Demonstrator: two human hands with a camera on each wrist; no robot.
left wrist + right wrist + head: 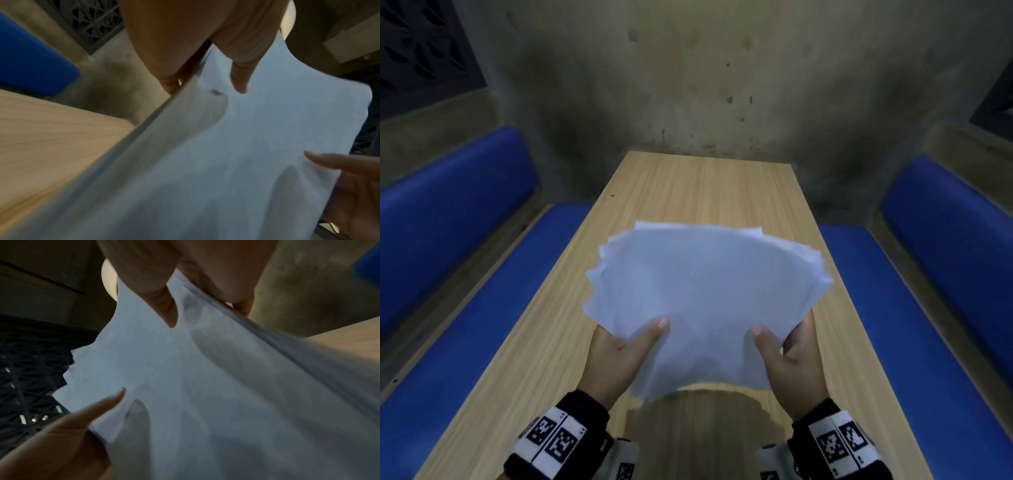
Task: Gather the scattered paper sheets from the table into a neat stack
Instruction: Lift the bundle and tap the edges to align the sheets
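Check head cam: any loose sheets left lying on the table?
No: the table shows bare wood, and the paper sheets are all held up by the left hand and right hand.

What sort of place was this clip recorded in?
Probably a booth-style seating nook, perhaps a canteen: a long light wooden table sits between two blue padded benches against a stained bare concrete wall. Both hands hold white paper sheets above it.
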